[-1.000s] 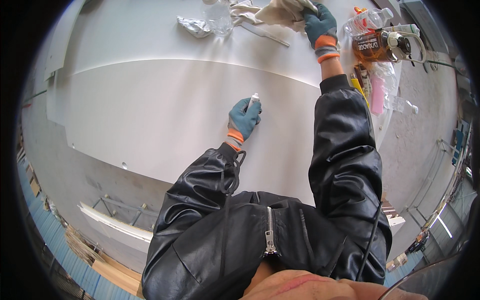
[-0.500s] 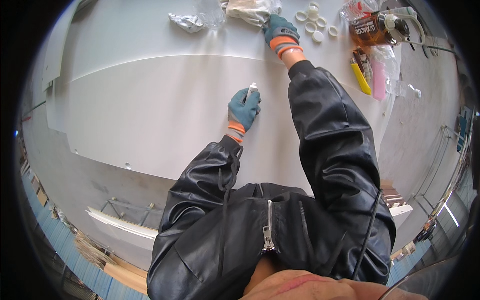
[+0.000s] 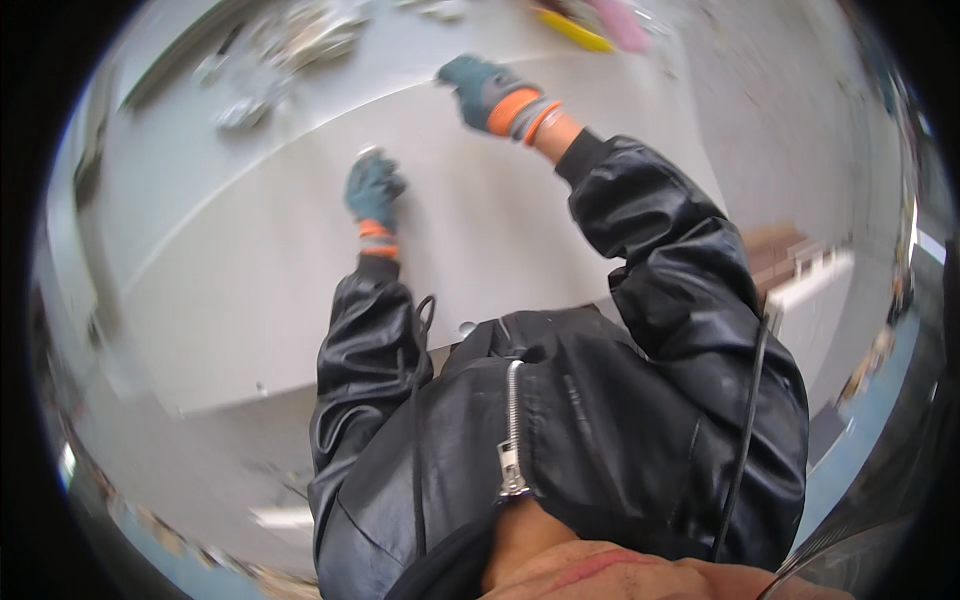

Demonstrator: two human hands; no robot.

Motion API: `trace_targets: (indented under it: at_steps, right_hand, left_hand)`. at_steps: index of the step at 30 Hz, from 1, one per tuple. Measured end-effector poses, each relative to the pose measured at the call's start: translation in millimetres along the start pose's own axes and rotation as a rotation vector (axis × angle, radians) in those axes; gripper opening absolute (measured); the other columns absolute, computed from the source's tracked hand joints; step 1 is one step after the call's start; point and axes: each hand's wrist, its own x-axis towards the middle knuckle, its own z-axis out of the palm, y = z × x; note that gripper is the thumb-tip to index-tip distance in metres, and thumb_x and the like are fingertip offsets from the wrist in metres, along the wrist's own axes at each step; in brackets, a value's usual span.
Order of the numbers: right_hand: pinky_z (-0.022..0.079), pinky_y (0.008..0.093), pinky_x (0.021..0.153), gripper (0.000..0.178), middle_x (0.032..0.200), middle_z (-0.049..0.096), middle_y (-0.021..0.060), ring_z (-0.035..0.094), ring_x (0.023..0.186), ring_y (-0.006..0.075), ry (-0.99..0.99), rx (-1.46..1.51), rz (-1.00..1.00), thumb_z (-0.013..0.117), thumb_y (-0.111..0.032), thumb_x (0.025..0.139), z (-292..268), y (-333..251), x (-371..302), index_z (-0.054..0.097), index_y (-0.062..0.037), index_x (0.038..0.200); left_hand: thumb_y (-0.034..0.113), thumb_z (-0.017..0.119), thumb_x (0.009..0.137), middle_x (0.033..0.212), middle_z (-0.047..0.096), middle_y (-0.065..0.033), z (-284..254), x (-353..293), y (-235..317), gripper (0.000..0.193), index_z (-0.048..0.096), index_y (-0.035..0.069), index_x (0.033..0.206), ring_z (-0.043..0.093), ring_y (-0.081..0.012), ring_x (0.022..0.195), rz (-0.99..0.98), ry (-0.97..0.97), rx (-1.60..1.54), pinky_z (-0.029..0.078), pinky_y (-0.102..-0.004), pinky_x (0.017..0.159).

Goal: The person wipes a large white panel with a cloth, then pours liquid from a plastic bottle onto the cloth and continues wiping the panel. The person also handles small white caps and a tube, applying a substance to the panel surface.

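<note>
My left hand [image 3: 373, 190], in a teal and grey glove with an orange cuff, is closed around a small white tube. Only the pale tip of the tube [image 3: 370, 151] shows above the fingers. To the right and farther up, my right hand [image 3: 488, 92], gloved the same way, hangs over the white panel [image 3: 470, 220]. Its fingers are curled together and blurred; whatever they may hold is hidden. The two hands are apart.
At the far left of the work surface lie a whitish cloth-like bundle [image 3: 315, 35] and crumpled clear plastic [image 3: 243, 115]. A yellow cutter knife [image 3: 575, 32] and a pink object [image 3: 622, 22] lie at the far edge. A curved panel edge crosses behind my hands.
My right hand has left the whitish bundle and come nearer to my left hand, which still grips the white tube. The whole view has swung, so the far items sit differently and look smeared.
</note>
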Motion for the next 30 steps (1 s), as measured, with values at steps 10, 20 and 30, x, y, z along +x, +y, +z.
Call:
trace_targets:
  at_steps: [10,20,30]
  right_hand:
    - [0.049,0.0402,0.065,0.03,0.08,0.064,0.0138,0.062,0.07,0.0289,-0.003,0.636,0.525,0.053,-0.027,0.097,-79,-13,-311,0.064,0.0009,0.1]
    - [0.054,0.0319,0.073,0.024,0.096,0.069,0.0133,0.067,0.081,0.0181,0.644,0.812,0.615,0.053,-0.009,0.099,-156,19,-499,0.065,0.0018,0.117]
    - [0.054,0.0396,0.069,0.025,0.096,0.07,0.0193,0.068,0.083,0.0371,0.847,0.295,0.431,0.058,-0.001,0.089,-237,68,-605,0.067,-0.0009,0.113]
  left_hand:
    - [0.034,0.052,0.105,0.107,0.068,-0.0106,164,-200,7,0.043,0.064,-0.004,0.12,0.067,-0.0169,0.09,-0.094,-0.798,0.333,0.056,-0.0301,0.081]
    - [0.007,0.061,0.096,0.105,0.068,-0.01,301,-352,-58,0.029,0.061,-0.007,0.122,0.063,-0.0141,0.09,-0.051,-1.024,0.499,0.053,-0.0273,0.079]
    - [0.012,0.059,0.099,0.099,0.069,-0.0062,352,-436,-98,0.031,0.06,-0.004,0.125,0.058,-0.0077,0.074,-0.159,-1.047,0.432,0.049,-0.0231,0.068]
